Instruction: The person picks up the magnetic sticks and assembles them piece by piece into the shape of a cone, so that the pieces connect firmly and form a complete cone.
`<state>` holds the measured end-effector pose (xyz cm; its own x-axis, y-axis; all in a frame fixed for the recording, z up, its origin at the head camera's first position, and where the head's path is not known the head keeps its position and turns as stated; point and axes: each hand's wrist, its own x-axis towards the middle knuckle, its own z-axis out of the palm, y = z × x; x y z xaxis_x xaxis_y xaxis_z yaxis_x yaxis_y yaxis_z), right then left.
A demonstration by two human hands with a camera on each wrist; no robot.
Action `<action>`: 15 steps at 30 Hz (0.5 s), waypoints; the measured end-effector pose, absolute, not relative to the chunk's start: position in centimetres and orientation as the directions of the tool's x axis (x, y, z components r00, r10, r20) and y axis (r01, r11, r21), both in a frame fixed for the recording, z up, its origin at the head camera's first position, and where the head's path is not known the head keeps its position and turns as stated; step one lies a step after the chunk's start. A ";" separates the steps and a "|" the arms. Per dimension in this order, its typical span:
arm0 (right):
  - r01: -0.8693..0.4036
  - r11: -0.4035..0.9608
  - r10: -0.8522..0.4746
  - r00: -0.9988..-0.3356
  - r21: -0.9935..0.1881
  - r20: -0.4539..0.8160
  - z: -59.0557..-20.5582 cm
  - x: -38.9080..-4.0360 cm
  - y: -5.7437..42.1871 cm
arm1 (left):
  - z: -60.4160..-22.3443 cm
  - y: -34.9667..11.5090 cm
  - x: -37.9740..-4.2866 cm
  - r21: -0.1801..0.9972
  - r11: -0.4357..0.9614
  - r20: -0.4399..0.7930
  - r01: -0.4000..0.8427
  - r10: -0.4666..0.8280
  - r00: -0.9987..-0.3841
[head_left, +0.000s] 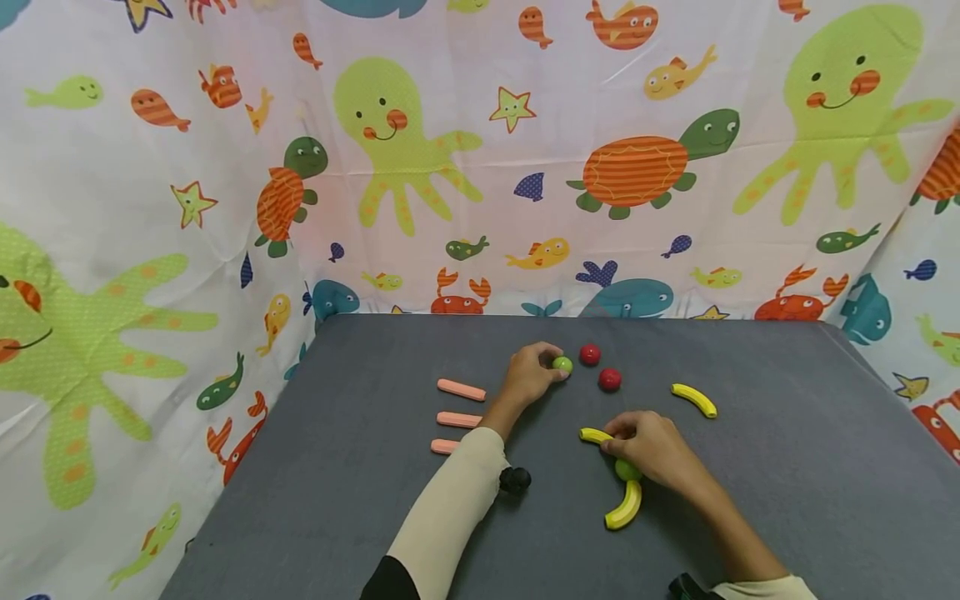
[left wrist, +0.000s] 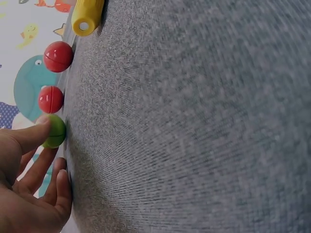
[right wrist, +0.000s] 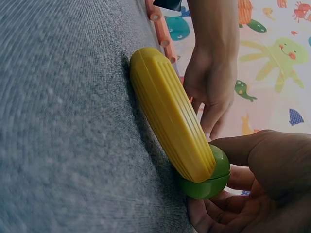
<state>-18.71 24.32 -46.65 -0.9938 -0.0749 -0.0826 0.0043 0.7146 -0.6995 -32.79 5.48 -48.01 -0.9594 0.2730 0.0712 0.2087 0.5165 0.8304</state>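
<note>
Left hand (head_left: 531,372) and right hand (head_left: 651,446) at work on a grey cloth surface (head_left: 810,475). The left hand pinches a lime-green ball (head_left: 562,364) between thumb and finger, its remaining fingers loosely bent. Just right of that hand lie two red balls (head_left: 590,355) (head_left: 610,380). The right hand, nearer the wearer, pinches the end of a banana-shaped piece (head_left: 592,435) at its fingertips. Just on the near side of those fingers sits a darker green ball (head_left: 628,472), meeting a ribbed yellow piece (head_left: 624,507). Beyond the right hand and to its right lies a third curved yellow piece (head_left: 694,401); pink rods (head_left: 461,389) lie left of the left hand, partly hidden by its arm.
</note>
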 end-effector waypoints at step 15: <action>0.003 0.712 -0.076 -0.994 -0.702 -0.081 -46.6 -18.6 24.2 | -47.4 4.6 -32.0 0.825 0.521 0.036 0.219 0.338 -0.940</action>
